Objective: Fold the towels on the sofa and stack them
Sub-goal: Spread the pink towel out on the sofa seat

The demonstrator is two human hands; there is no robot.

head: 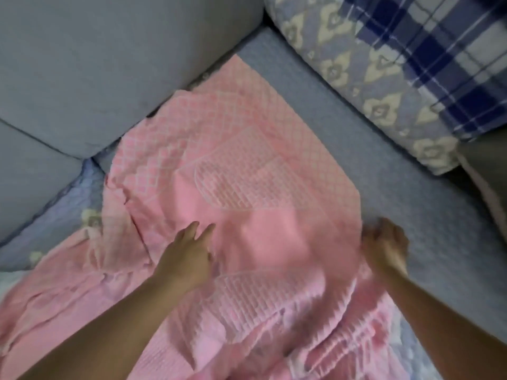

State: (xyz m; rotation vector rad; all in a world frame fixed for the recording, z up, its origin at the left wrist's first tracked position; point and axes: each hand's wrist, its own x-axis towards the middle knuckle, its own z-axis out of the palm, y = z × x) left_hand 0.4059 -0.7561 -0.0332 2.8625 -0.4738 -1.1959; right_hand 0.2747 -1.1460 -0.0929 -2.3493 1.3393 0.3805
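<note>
A large pink towel [241, 160] with a white diamond pattern lies spread over the grey sofa seat [411, 204], wrinkled along its left side and bunched near the bottom of the view. My left hand [186, 256] lies flat on the towel's middle with fingers stretched forward. My right hand [384, 245] grips the towel's right edge, fingers curled round the cloth. The picture is blurred by motion.
Grey back cushions [109, 64] stand along the upper left. A floral patterned cushion [370, 86] and a blue plaid cloth [444, 45] lie at the upper right. A light blue quilted cover [55, 215] shows at the left under the towel.
</note>
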